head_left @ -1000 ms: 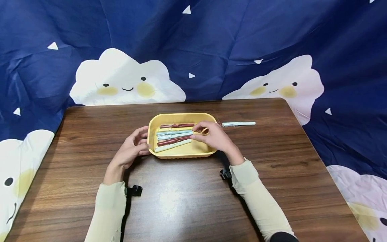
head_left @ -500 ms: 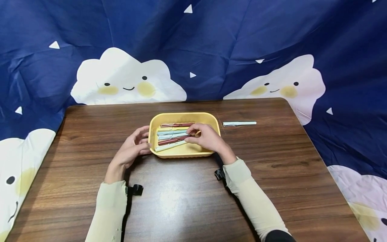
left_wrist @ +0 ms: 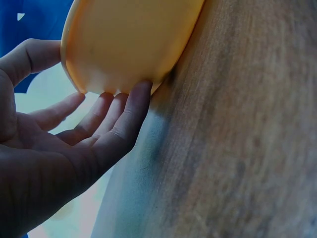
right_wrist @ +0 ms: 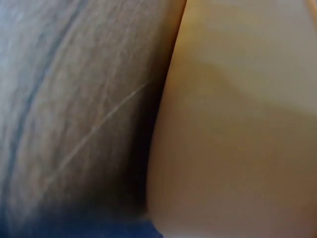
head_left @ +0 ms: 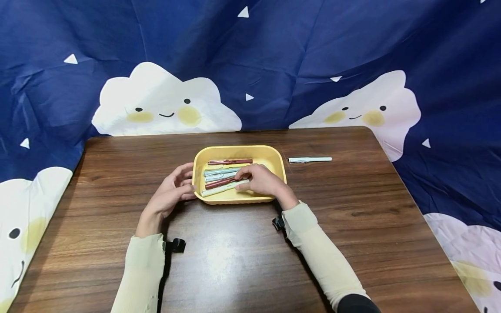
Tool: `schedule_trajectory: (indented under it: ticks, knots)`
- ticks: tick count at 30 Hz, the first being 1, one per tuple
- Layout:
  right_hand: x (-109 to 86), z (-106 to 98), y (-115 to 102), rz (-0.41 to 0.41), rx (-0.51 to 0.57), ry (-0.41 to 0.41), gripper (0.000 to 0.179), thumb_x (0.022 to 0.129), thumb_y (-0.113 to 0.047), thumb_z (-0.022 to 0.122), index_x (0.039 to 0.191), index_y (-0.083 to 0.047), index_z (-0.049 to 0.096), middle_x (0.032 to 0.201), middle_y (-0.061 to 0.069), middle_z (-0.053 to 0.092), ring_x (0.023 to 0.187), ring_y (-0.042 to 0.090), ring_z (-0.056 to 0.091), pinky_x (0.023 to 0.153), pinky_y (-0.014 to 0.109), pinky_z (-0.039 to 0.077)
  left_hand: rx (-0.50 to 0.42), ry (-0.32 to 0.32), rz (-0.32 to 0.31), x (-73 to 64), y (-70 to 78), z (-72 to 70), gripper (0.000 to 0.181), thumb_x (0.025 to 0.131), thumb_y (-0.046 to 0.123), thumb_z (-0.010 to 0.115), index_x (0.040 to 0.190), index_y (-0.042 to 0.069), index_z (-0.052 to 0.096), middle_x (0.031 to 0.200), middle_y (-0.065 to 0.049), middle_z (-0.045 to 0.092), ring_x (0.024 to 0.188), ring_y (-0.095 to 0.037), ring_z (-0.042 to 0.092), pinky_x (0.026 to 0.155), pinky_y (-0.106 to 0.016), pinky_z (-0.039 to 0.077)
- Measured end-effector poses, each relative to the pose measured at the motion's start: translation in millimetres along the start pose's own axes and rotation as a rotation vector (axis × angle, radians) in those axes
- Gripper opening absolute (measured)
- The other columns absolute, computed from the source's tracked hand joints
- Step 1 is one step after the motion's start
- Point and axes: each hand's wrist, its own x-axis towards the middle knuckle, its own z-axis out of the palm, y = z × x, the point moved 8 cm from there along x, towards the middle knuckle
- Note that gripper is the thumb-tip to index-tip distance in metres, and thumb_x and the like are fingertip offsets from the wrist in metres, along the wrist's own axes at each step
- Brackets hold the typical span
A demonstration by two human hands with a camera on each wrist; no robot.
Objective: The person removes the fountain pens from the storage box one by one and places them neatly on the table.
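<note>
In the head view my left hand [head_left: 166, 195] holds the left end of a yellow plastic basket [head_left: 235, 201] from outside. Its thumb meets the rim of the yellow basket [left_wrist: 129, 44] in the left wrist view, and the curved fingers touch the outer wall. Inside lie several clipped pens: a dark red pen [head_left: 231, 162] at the back, light blue pens [head_left: 219, 172], another dark red pen [head_left: 219, 183] and a white pen [head_left: 215, 190] in front. Over the right ends of the front pens is my right hand [head_left: 262, 180], thumb and index finger apart. Its fingertips are out of the right wrist view.
A pale blue-white pen [head_left: 310, 160] lies on the brown wooden table [head_left: 372, 208], right of the basket. Behind the table hangs a dark blue curtain [head_left: 266, 56] printed with clouds. Black wrist cameras [head_left: 178, 245] sit beside both cuffs.
My right hand has moved left and slightly nearer over the pens, from their right ends toward the front red and white ones. My left hand and the basket stay nearly still.
</note>
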Motion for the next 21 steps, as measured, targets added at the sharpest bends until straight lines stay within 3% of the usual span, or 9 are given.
schedule_trajectory:
  ticks: [5, 10, 16, 21]
  knots:
    - [1.5, 4.1, -1.0, -0.002, -0.053, -0.027, 0.029, 0.088, -0.02, 0.081, 0.115, -0.01, 0.077, 0.114, 0.0, 0.074, 0.11, 0.017, 0.065, 0.097, 0.03, 0.052, -0.008, 0.003, 0.0, -0.2, 0.2, 0.2, 0.073, 0.09, -0.012, 0.057, 0.155, 0.0, 0.026, 0.15, -0.03, 0.035, 0.119, -0.027, 0.057, 0.082, -0.035, 0.061]
    - [2.2, 9.2, -5.0, -0.027, -0.108, -0.045, 0.023, 0.088, -0.016, 0.081, 0.11, -0.01, 0.079, 0.107, 0.0, 0.074, 0.096, 0.014, 0.065, 0.085, 0.027, 0.054, -0.002, 0.007, -0.004, -0.2, -0.3, 0.1, 0.073, 0.091, -0.012, 0.057, 0.156, 0.001, 0.026, 0.15, -0.029, 0.035, 0.119, -0.027, 0.057, 0.082, -0.034, 0.061]
    - [3.8, 13.2, -6.0, -0.04, -0.122, -0.07, 0.004, 0.088, -0.012, 0.08, 0.09, -0.01, 0.078, 0.08, -0.004, 0.068, 0.074, 0.008, 0.059, 0.07, 0.024, 0.051, 0.002, 0.01, -0.004, -0.1, -0.5, -0.2, 0.073, 0.091, -0.012, 0.056, 0.156, 0.001, 0.026, 0.15, -0.029, 0.036, 0.118, -0.026, 0.057, 0.082, -0.034, 0.061]
    - [3.4, 13.8, -6.3, -0.056, -0.133, -0.081, 0.005, 0.088, -0.011, 0.079, 0.085, -0.011, 0.075, 0.075, -0.007, 0.064, 0.07, 0.007, 0.056, 0.068, 0.023, 0.049, 0.004, 0.01, -0.008, -0.3, -0.7, -0.2, 0.073, 0.091, -0.012, 0.057, 0.156, 0.002, 0.027, 0.15, -0.028, 0.036, 0.118, -0.026, 0.057, 0.081, -0.033, 0.061]
